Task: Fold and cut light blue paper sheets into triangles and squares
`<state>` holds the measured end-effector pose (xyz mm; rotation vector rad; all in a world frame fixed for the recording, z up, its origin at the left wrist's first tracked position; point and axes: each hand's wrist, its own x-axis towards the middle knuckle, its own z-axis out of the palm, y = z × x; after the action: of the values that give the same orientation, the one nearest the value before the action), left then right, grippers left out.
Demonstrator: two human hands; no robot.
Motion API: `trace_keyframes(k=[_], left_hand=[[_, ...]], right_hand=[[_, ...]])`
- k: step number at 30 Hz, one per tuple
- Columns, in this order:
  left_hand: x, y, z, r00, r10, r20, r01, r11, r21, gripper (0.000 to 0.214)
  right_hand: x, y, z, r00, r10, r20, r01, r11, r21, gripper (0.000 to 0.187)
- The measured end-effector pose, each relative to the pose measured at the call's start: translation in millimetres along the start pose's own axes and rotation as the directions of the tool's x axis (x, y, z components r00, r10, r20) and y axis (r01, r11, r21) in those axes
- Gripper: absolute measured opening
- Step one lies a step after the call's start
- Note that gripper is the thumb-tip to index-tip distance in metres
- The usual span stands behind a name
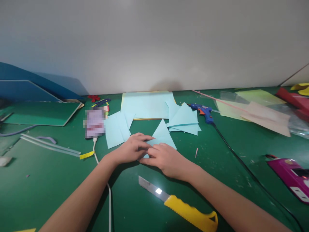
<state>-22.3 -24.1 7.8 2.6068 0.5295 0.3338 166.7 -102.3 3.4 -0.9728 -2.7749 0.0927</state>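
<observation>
A light blue sheet of paper (163,132), folded to a point at the top, lies on the green table under my hands. My left hand (135,148) is at its left edge, fingers bent and pressed onto it. From the right, my right hand (166,161) closes on the lower edge, fingertips meeting those of the left. The fingers cover the sheet's lower left part. Square light blue papers (114,130) lie left of my hands, and folded light blue triangles (184,119) are piled to the right. In front of my hands rests a knife with a yellow handle (190,212).
Behind lies a stack of light blue sheets (147,104). A blue glue gun (205,112) trails a black cord (231,149) across the right side. A white cable (109,199) runs under my left forearm to a blurred device (95,122). At right sits a magenta power strip (289,175).
</observation>
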Motion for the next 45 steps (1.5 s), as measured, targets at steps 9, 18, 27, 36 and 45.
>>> trace_keyframes(k=[9,18,27,36,45], left_hand=[[-0.1,0.5,0.6,1.000,-0.016,0.011,0.016,1.000,0.020,0.029],[1.4,2.0,-1.0,1.000,-0.007,0.014,0.007,1.000,-0.002,0.023],[1.0,7.4,-4.1,0.998,-0.055,0.041,0.056,0.998,-0.010,0.025],[1.6,9.9,-2.5,0.999,-0.051,0.001,0.051,0.999,-0.008,0.022],[0.9,10.7,-1.5,0.998,-0.068,-0.012,0.068,0.997,-0.037,0.014]], right_hand=[[3.6,-5.8,1.4,0.999,0.024,0.030,-0.025,1.000,0.017,0.038],[-3.1,4.5,0.9,0.995,0.051,-0.081,-0.045,0.997,0.069,0.032],[-20.3,21.5,-8.9,0.984,0.137,-0.110,-0.125,0.986,0.111,0.037],[-40.6,42.8,-22.8,0.972,0.226,-0.060,-0.212,0.960,0.184,0.039],[-59.6,58.7,-30.5,0.948,0.317,-0.002,-0.310,0.928,0.207,0.041]])
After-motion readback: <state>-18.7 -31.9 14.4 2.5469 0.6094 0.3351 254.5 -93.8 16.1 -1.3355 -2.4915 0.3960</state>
